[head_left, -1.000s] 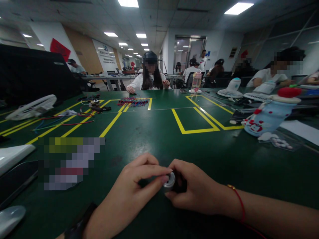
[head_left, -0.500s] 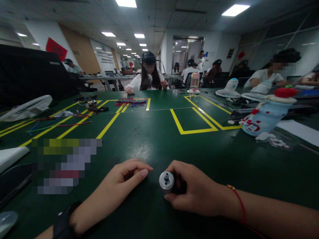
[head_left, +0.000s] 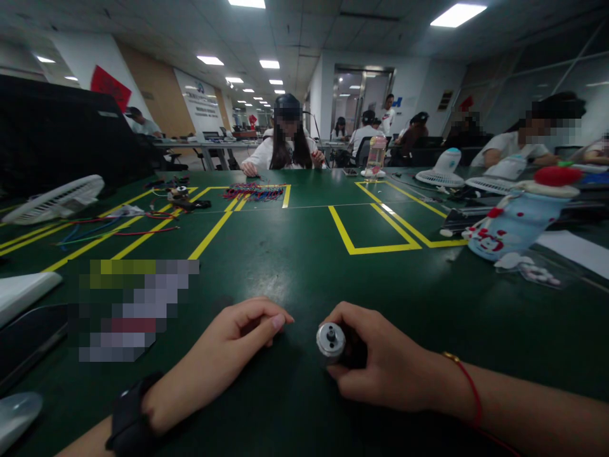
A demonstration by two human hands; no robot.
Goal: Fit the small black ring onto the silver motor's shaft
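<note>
A small silver metal cylinder (head_left: 330, 341) stands on the dark green table (head_left: 285, 273), a short shaft and small holes on its top face. My right hand (head_left: 375, 358) wraps around it from the right, thumb in front and fingers behind. To the left of the cylinder, my left hand (head_left: 254, 327) rests near the table with its fingers curled together and thumb against the index finger. Nothing shows in that hand. A gap separates it from the cylinder.
Yellow tape (head_left: 352, 244) marks the table. Coloured wires (head_left: 254, 192) lie in a pile near a seated person (head_left: 285, 136). At right stand a blue bottle (head_left: 521, 222) and white fans (head_left: 440, 171). A computer mouse (head_left: 18, 416) sits at lower left.
The whole view has shifted slightly, with the table items appearing a little further right. My right hand still holds the cylinder. My left hand keeps nearly the same pose.
</note>
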